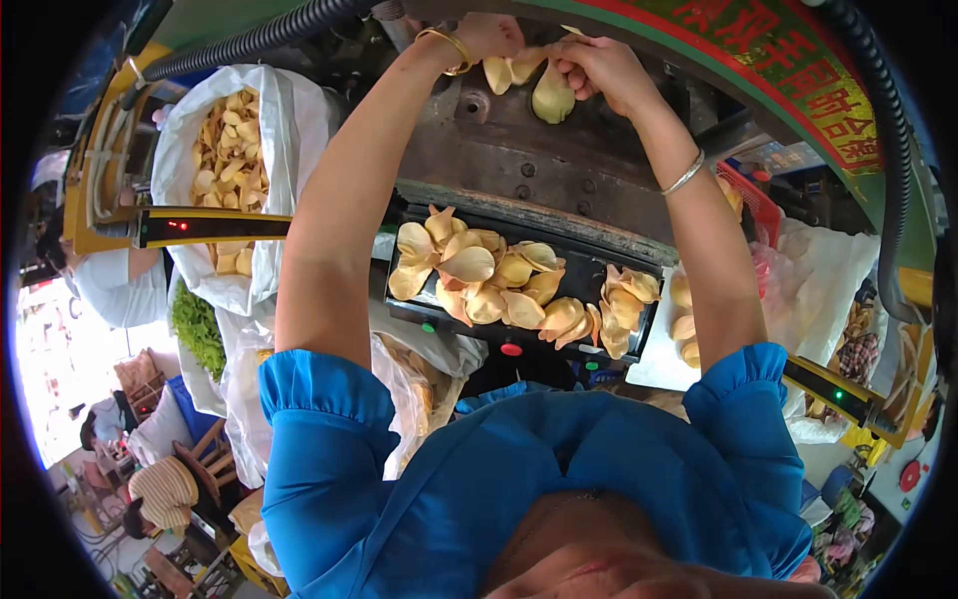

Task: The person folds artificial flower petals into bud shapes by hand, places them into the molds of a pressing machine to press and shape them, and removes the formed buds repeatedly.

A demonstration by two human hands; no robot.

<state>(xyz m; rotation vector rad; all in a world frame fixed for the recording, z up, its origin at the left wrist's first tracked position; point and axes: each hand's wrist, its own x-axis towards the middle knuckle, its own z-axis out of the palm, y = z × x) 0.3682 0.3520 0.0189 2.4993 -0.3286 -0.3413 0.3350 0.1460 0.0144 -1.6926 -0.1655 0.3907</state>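
My left hand [491, 38], with a gold bangle at the wrist, reaches to the far part of the dark metal machine bed [479, 145]. Its fingers close at the upper edge of a cream, curved, petal-shaped piece [498, 76]; the exact grip is blurred. Beside it, my right hand [602, 74], wearing a silver bangle, has its fingers curled in a pinch at another petal-shaped piece [552, 97], paler and greenish, hanging over the bed. Nearer to my body, a black tray [589, 260] holds several overlapping cream petal-shaped pieces [469, 265].
A white sack [284, 130] full of similar pieces stands at left, above leafy greens [198, 331]. A red button [511, 349] sits on the tray's front. Yellow-framed sensor bars [215, 227] flank my arms. Ribbed hoses [249, 42] run overhead. A person in stripes [165, 491] sits at lower left.
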